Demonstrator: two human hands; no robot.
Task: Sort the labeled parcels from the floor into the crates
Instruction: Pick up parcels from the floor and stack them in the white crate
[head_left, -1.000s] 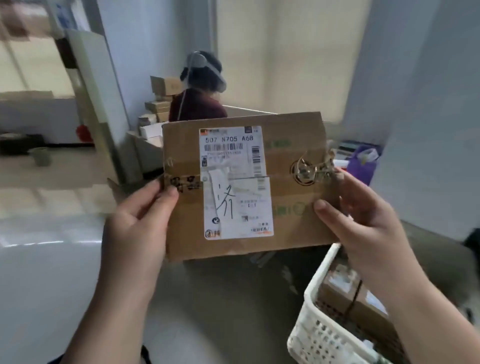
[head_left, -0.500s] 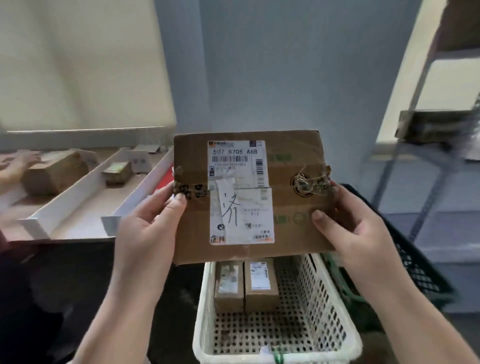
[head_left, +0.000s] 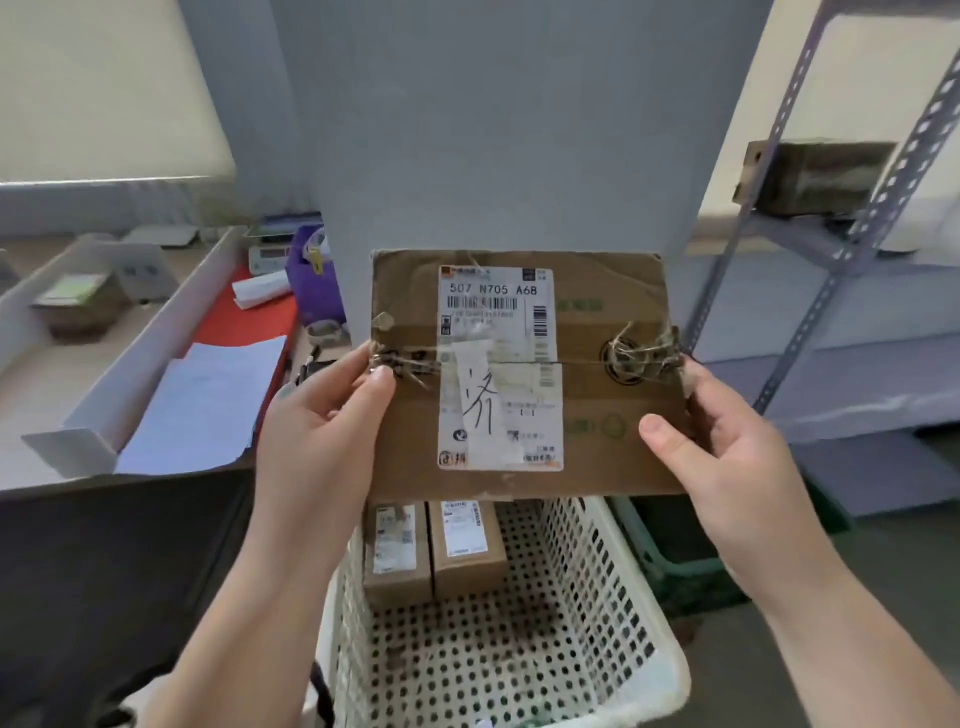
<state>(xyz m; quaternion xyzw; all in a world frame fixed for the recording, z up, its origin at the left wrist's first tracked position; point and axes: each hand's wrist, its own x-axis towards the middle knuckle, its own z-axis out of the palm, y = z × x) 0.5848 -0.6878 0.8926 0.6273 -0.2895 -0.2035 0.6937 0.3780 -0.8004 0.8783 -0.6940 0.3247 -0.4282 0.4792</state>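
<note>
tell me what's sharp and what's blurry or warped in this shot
Head view: the white shipping label on the flat brown cardboard parcel reads sharp; the dark box on the grey perforated metal shelf is smeared; wide-angle distortion tilts its uprights.

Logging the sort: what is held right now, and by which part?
The cardboard parcel: left hand pinches its left edge, right hand its right edge, thumbs on the front.

a pale blue pillar (head_left: 493, 130) stands between bright blinds (head_left: 104, 88), a cluttered table (head_left: 36, 470) and slotted metal shelving (head_left: 852, 249).
</note>
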